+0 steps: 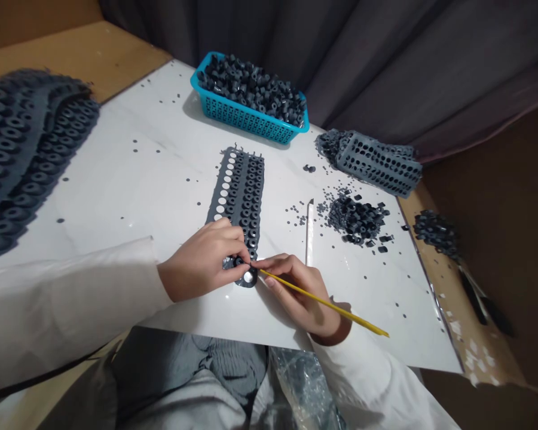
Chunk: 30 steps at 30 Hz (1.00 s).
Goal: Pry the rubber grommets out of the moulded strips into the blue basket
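Note:
A dark grey perforated rubber strip (239,185) lies lengthwise on the white board. Its left row shows bare round holes; the other rows hold small black ring-shaped pieces. At the strip's near end, my left hand (208,257) is closed, thumb and fingertips pinching by a black ring piece (238,261). My right hand (302,292) grips a thin yellow stick (325,303) between thumb and fingers, its tip meeting my left fingertips at the strip. One open hole shows just below the tip. What exactly lies between my left fingertips is partly hidden.
A blue basket (251,121) full of black ring pieces stands at the back. Stacked grey strips (379,162) and a loose pile (356,218) are at right, beside a white-handled cutter (309,233). Large assembled strips (13,161) lie left. Scissors (479,298) rest at far right.

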Each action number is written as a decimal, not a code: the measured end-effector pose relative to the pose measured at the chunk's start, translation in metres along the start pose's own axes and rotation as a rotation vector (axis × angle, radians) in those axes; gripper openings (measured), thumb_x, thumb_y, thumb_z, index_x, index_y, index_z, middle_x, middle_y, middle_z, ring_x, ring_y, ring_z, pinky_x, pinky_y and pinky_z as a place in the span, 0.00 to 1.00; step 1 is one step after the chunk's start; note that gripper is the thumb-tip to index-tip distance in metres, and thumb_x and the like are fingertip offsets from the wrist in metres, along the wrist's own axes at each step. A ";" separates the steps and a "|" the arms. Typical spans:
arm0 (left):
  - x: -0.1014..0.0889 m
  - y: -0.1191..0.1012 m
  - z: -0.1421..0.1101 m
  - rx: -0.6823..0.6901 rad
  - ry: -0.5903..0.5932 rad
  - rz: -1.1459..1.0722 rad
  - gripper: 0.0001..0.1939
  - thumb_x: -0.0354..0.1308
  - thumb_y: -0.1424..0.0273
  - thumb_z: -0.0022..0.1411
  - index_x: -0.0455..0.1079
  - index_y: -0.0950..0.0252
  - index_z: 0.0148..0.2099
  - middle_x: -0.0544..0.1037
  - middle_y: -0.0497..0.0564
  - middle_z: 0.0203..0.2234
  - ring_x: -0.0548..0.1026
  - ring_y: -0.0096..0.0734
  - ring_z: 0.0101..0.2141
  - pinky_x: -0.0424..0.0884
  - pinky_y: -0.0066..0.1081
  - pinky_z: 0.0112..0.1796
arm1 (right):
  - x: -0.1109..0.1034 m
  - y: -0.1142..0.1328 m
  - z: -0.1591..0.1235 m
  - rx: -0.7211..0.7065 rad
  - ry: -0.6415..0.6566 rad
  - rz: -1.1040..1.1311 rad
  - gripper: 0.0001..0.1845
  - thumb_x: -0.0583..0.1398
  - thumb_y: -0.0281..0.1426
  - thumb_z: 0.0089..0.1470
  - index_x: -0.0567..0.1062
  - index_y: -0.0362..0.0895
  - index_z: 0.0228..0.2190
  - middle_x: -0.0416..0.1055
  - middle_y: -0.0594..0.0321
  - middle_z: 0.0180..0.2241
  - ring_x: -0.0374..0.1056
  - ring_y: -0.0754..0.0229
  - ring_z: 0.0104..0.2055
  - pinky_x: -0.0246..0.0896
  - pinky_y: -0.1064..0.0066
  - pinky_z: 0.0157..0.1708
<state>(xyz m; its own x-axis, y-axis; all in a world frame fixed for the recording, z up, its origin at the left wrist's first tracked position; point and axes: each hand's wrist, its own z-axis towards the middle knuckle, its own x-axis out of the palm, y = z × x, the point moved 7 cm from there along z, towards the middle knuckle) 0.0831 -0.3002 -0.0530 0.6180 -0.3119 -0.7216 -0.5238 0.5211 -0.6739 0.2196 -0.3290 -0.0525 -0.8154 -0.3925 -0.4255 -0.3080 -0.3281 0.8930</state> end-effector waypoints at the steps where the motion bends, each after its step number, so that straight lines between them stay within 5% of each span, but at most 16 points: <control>1: 0.000 0.000 0.000 -0.001 0.002 0.001 0.05 0.55 0.71 0.58 0.73 0.63 0.32 0.72 0.50 0.29 0.64 0.34 0.35 0.60 0.32 0.36 | 0.000 0.000 0.000 0.000 0.001 0.004 0.05 0.57 0.25 0.55 0.67 0.46 0.34 0.74 0.54 0.42 0.71 0.58 0.44 0.67 0.62 0.42; 6: -0.001 -0.004 -0.002 0.038 0.029 0.069 0.05 0.54 0.71 0.59 0.71 0.64 0.34 0.71 0.50 0.30 0.65 0.34 0.35 0.61 0.32 0.37 | -0.010 -0.004 0.000 0.044 -0.154 0.097 0.02 0.56 0.27 0.57 0.66 0.46 0.33 0.73 0.55 0.42 0.70 0.58 0.45 0.65 0.64 0.41; 10: -0.006 -0.012 0.000 0.100 0.099 0.183 0.07 0.54 0.69 0.60 0.70 0.64 0.40 0.72 0.50 0.33 0.66 0.35 0.36 0.61 0.33 0.38 | -0.019 -0.012 0.000 0.188 -0.302 0.059 0.06 0.59 0.31 0.54 0.66 0.45 0.27 0.70 0.63 0.26 0.67 0.63 0.28 0.61 0.72 0.26; 17: 0.001 -0.022 0.018 0.094 0.360 0.290 0.07 0.54 0.71 0.59 0.72 0.64 0.39 0.73 0.50 0.31 0.70 0.36 0.37 0.64 0.31 0.35 | -0.008 -0.019 -0.001 0.319 -0.253 0.161 0.11 0.60 0.31 0.50 0.62 0.45 0.23 0.65 0.69 0.17 0.58 0.67 0.18 0.51 0.75 0.18; 30: 0.007 -0.028 0.030 0.003 0.510 0.404 0.05 0.57 0.75 0.54 0.74 0.65 0.33 0.75 0.53 0.29 0.74 0.41 0.34 0.65 0.33 0.34 | -0.005 -0.024 0.001 0.285 -0.221 0.132 0.10 0.58 0.31 0.51 0.62 0.45 0.22 0.68 0.66 0.20 0.62 0.65 0.21 0.55 0.75 0.22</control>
<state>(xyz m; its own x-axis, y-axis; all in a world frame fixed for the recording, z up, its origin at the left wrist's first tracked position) 0.1197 -0.2931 -0.0346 0.0160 -0.4285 -0.9034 -0.6545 0.6786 -0.3335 0.2301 -0.3183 -0.0714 -0.9334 -0.2108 -0.2905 -0.2925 -0.0226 0.9560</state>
